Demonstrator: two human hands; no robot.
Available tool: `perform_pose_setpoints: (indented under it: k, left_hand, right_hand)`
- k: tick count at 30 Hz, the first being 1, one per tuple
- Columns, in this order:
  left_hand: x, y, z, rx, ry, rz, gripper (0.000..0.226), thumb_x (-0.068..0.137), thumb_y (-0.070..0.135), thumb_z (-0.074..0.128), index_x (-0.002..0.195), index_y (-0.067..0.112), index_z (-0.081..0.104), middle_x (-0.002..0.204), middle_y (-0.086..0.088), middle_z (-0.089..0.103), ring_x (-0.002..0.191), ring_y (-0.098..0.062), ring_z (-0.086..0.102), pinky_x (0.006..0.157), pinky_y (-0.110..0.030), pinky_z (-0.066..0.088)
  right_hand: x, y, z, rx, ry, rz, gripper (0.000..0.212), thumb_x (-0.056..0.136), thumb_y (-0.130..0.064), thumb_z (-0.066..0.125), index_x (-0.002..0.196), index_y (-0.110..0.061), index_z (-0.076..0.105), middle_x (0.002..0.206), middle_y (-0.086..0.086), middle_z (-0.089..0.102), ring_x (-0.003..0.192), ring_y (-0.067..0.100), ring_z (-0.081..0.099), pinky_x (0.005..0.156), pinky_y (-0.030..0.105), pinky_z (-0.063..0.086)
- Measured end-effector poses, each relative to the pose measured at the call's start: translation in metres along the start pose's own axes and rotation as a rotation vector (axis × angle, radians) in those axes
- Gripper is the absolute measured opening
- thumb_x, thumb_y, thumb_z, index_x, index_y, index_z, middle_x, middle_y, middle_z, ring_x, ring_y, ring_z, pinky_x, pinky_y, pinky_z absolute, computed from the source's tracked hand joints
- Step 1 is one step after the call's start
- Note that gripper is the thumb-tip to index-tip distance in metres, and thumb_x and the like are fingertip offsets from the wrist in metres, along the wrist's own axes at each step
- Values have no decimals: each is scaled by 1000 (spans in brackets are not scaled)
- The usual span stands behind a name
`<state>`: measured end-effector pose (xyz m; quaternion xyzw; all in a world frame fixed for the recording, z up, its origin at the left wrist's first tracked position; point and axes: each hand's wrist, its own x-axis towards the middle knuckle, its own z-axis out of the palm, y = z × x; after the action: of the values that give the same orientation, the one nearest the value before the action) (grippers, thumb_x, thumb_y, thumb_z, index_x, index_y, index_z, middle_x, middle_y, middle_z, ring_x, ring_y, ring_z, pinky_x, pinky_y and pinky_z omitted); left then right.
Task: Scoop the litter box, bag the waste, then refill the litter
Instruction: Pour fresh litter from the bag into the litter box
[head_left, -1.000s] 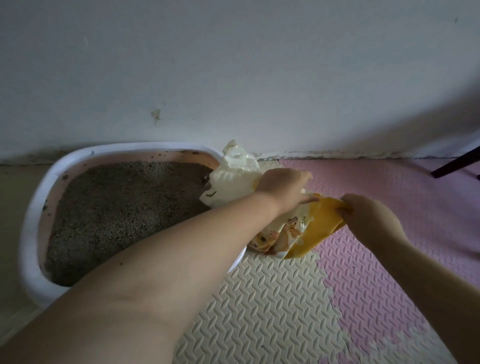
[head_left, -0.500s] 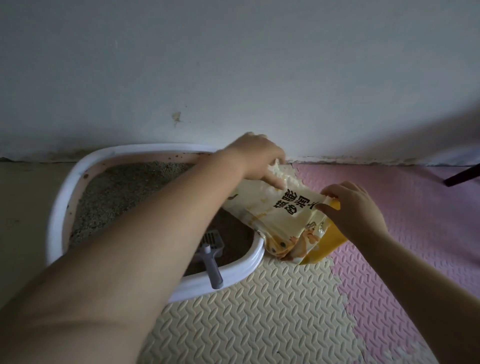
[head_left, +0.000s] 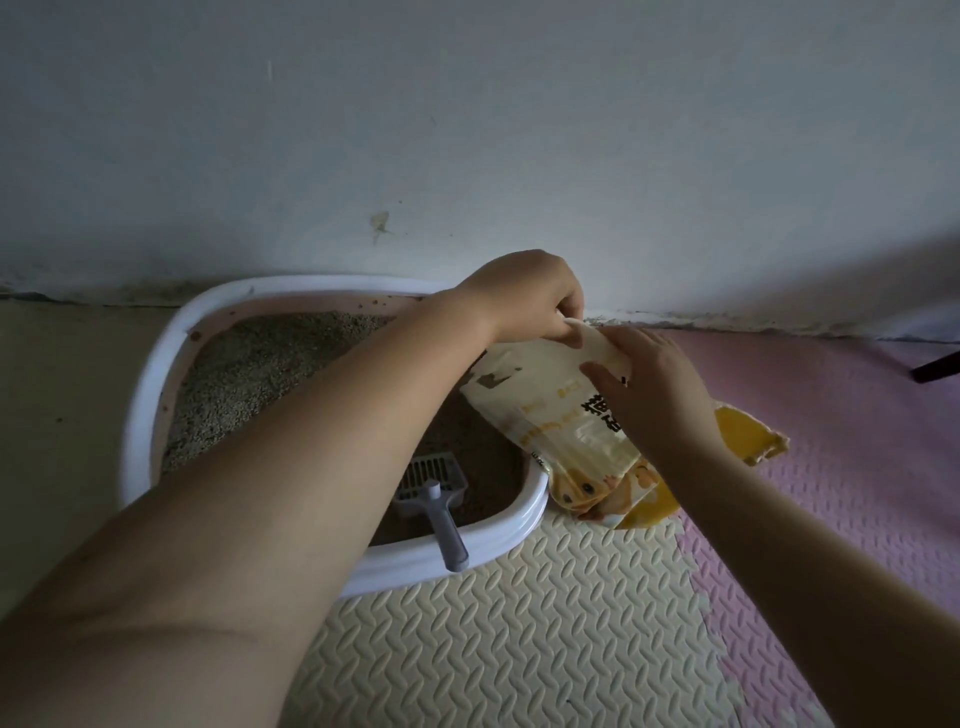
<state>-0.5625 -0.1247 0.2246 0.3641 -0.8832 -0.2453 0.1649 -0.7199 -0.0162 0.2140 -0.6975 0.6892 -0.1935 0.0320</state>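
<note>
Mat: hands seemingly grip bag.

Litter box at mat's far left edge, against wall. Scoop in box's near right corner, handle over near rim. Litter bag lies across box's right rim onto mat. Left hand and right hand at bag's far end.

Your left hand pinched the top edge of the litter bag, which leaned over the corner of the litter box. Your right hand lay on the bag just beside the left, fingers spread. It may have been gripping the fold, but the view was unclear. Below your left forearm a grey scoop rested in the litter, its handle over the rim. A cream mat lay under both arms.
</note>
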Motion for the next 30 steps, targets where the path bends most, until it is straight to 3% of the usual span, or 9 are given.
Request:
perform_pose_setpoints:
  k: [4, 6, 10, 13, 17, 21, 26, 28, 30]
  left_hand:
    - [-7, -5, -4, -152, -41, -43, 24, 75, 32, 78, 98, 25, 74, 93, 17, 66, 87, 1, 58, 68, -17, 41]
    - [-12, -15, -10, -231, -77, -85, 48, 72, 33, 81, 117, 29, 65, 110, 16, 62, 97, 1, 56, 79, -18, 43]
    - [-29, -60, -13, -254, -256, -347, 91, 69, 25, 83, 146, 26, 32, 142, 2, 44, 128, -19, 44, 106, -36, 35]
    - [-46, -84, 9, -139, -326, -492, 99, 68, 10, 81, 148, 24, 25, 145, -3, 40, 132, -29, 40, 107, -45, 36]
    - [-56, -96, 48, -43, -390, -600, 105, 78, 13, 76, 153, 22, 3, 158, -6, 17, 141, -29, 28, 110, -42, 34]
    - [-48, -104, 74, -179, -297, -614, 101, 78, 12, 75, 152, 24, 8, 156, -6, 24, 138, -28, 32, 107, -41, 37]
    - [-37, -100, 91, -293, -250, -586, 100, 75, 12, 75, 152, 18, 11, 148, -8, 37, 133, -29, 39, 106, -45, 38]
    - [-32, -95, 91, -351, -239, -573, 90, 75, 9, 73, 149, 14, 23, 137, -7, 48, 124, -28, 47, 102, -46, 42]
    - [-29, -92, 91, -346, -250, -530, 63, 76, 8, 69, 133, 14, 46, 122, -5, 59, 113, -26, 55, 97, -45, 46]
  right_hand:
    - [2, -2, 6, 53, 26, 29, 5, 88, -18, 61, 90, -14, 64, 79, -3, 58, 72, 17, 51, 53, 23, 31]
    - [1, 1, 4, 57, 28, 29, 4, 89, -18, 61, 86, -15, 63, 75, -4, 57, 67, 15, 49, 52, 19, 31]
    - [-3, 8, -2, 95, 25, 54, 7, 90, -19, 60, 84, -17, 62, 69, -8, 57, 61, 4, 49, 50, 22, 31]
    - [-8, 15, -6, 113, 14, 57, 6, 89, -19, 61, 86, -16, 65, 72, -7, 61, 64, 10, 55, 53, 25, 38]
    - [-13, 22, -11, 137, 4, 51, 5, 89, -16, 62, 89, -15, 67, 78, -5, 65, 70, 12, 60, 58, 27, 48]
    - [-18, 30, -14, 155, -8, 70, 7, 88, -12, 63, 87, -19, 65, 79, -10, 63, 71, 0, 57, 56, 10, 42]
    - [-25, 40, -19, 127, -35, 70, 11, 87, -11, 64, 87, -21, 64, 81, -15, 61, 77, -4, 56, 59, 7, 41]
    - [-26, 43, -19, 118, -39, 59, 12, 87, -11, 65, 87, -23, 64, 82, -15, 61, 78, -3, 57, 62, 11, 43]
    - [-27, 44, -20, 116, -47, 52, 11, 87, -10, 64, 88, -21, 65, 83, -13, 62, 79, -3, 57, 63, 14, 44]
